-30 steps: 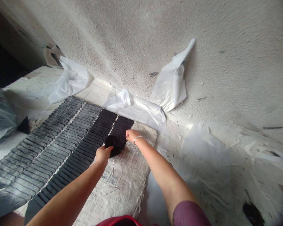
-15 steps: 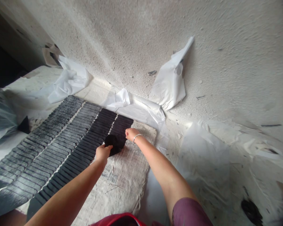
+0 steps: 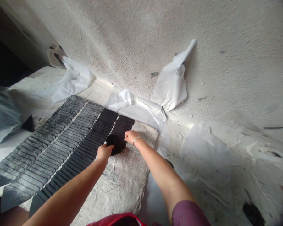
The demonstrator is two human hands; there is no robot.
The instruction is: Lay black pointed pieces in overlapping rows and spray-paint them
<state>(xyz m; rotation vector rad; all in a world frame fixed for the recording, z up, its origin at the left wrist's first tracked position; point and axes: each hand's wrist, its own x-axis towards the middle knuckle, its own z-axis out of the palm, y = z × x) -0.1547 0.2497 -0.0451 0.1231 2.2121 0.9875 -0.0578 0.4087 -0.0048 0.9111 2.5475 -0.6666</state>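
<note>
My left hand (image 3: pixel 104 152) is closed, thumb on top, on a stack of thin black flat pieces with a rounded end (image 3: pixel 112 141). These pieces lie over the near end of the rightmost row of overlapping black pieces (image 3: pixel 124 123). My right hand (image 3: pixel 130 137), with a bracelet (image 3: pixel 136 140) at the wrist, is closed in a pinch at the right edge of that row, close to the held stack. Whatever lies between its fingertips is too small to make out. Beneath the hands is a pale coarse cloth (image 3: pixel 122 175).
To the left run more overlapping rows: one black (image 3: pixel 85 150) and two dusted grey (image 3: pixel 58 150). White plastic sheets (image 3: pixel 172 84) lie along the rough wall (image 3: pixel 132 40). A dark object (image 3: pixel 252 213) is at lower right, and a clear plastic bag (image 3: pixel 2 116) at far left.
My right hand has moved slightly down and left, nearer the stack in my left hand. The left hand keeps its hold. The whole view has shifted a little.
</note>
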